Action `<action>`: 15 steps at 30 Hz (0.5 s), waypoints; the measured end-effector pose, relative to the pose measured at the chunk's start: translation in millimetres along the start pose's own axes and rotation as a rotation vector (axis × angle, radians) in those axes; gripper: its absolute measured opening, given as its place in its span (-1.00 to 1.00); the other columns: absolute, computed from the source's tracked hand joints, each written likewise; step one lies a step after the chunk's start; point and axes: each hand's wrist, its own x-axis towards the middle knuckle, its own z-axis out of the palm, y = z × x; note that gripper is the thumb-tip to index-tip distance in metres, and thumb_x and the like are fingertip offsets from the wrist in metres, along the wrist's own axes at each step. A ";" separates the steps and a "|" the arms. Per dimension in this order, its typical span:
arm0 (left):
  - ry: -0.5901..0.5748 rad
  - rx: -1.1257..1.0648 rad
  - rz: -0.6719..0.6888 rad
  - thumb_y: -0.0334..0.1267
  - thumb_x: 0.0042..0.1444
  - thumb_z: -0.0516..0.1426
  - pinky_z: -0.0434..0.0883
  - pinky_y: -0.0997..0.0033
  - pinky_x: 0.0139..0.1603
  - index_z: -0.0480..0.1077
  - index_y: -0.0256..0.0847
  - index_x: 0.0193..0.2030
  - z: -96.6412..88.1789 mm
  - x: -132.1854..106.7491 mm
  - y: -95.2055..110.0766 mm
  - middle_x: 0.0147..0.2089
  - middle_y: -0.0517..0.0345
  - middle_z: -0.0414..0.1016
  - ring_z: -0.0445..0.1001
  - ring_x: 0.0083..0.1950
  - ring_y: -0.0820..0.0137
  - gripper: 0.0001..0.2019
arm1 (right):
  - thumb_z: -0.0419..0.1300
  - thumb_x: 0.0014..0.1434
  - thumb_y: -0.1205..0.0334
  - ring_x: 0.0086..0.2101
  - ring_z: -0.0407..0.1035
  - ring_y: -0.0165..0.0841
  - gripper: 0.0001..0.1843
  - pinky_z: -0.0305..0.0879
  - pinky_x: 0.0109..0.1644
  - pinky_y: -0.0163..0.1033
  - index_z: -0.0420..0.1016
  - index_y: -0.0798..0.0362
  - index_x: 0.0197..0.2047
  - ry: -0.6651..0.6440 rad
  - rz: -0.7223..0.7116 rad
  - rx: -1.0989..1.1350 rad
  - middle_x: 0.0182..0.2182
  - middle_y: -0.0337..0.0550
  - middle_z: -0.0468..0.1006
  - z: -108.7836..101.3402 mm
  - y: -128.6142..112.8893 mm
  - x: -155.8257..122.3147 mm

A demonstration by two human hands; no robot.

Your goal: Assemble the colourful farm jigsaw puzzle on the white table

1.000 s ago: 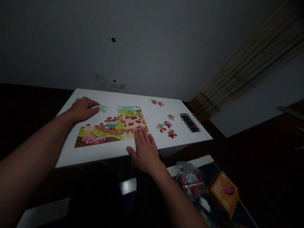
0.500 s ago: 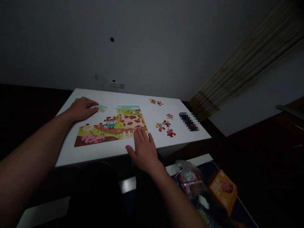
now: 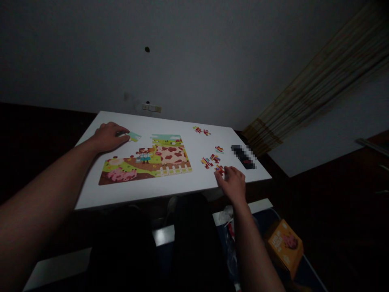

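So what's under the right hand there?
The right hand covers the near edge of the white table; its fingertips overlap a red puzzle piece. Anything beneath the palm is hidden.

The table (image 3: pixel 182 183) top is smooth, white and matt. The puzzle (image 3: pixel 146 166) looks like printed card with a slight sheen; the box (image 3: pixel 285 247) is cardboard.

puzzle (image 3: pixel 146 164) on table (image 3: pixel 121 192), loose pieces (image 3: pixel 209 160) right

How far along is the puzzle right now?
Done: the farm picture has its lower rows and cow section joined. In hand: the left hand touches a pale blue piece by the open upper-left corner; the right hand is on a red piece. Left: that corner, plus loose pieces on the table.
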 end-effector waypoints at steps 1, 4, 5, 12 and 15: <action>0.000 -0.004 0.002 0.19 0.24 0.03 0.28 -0.09 0.35 0.57 -0.24 0.24 0.3 -0.1 -0.5 0.22 -0.20 0.48 0.38 0.23 -0.05 -0.34 | 0.17 0.31 -0.22 0.28 0.27 0.16 -0.36 0.19 0.37 0.25 0.60 0.08 0.22 -0.020 -0.011 0.002 0.27 0.26 0.46 1.5 1.5 0.6; 0.026 -0.031 -0.007 0.18 0.22 0.05 0.28 -0.10 0.36 0.59 -0.22 0.22 0.9 -2.6 -0.3 0.23 -0.22 0.47 0.38 0.28 -0.08 -0.36 | 0.15 0.31 -0.16 0.29 0.30 0.12 -0.40 0.18 0.39 0.23 0.61 0.09 0.19 -0.025 -0.036 0.054 0.26 0.25 0.48 6.9 4.0 1.4; 0.036 -0.046 -0.012 0.19 0.21 0.06 0.28 -0.10 0.36 0.59 -0.18 0.21 0.8 -3.9 0.5 0.22 -0.21 0.48 0.37 0.30 -0.09 -0.36 | 0.15 0.30 -0.14 0.29 0.31 0.12 -0.41 0.16 0.41 0.23 0.62 0.11 0.17 -0.024 -0.045 0.081 0.25 0.27 0.49 8.3 5.5 2.0; 0.067 -0.111 -0.064 0.19 0.17 0.11 0.33 -0.14 0.34 0.63 -0.09 0.16 -0.5 -11.2 8.7 0.21 -0.20 0.49 0.40 0.29 -0.14 -0.41 | 0.17 0.17 -0.11 0.16 0.46 0.08 -0.51 0.20 0.38 0.19 0.64 0.00 0.01 -0.093 -0.123 0.241 0.08 0.15 0.64 7.9 17.8 9.5; 0.062 -0.105 -0.071 0.18 0.19 0.11 0.32 -0.19 0.32 0.62 -0.11 0.18 -1.1 -12.4 10.5 0.23 -0.24 0.46 0.39 0.28 -0.15 -0.42 | 0.16 0.17 -0.08 0.09 0.49 0.08 -0.52 0.26 0.32 0.21 0.63 0.00 0.02 -0.097 -0.130 0.260 0.03 0.13 0.67 6.0 16.2 9.3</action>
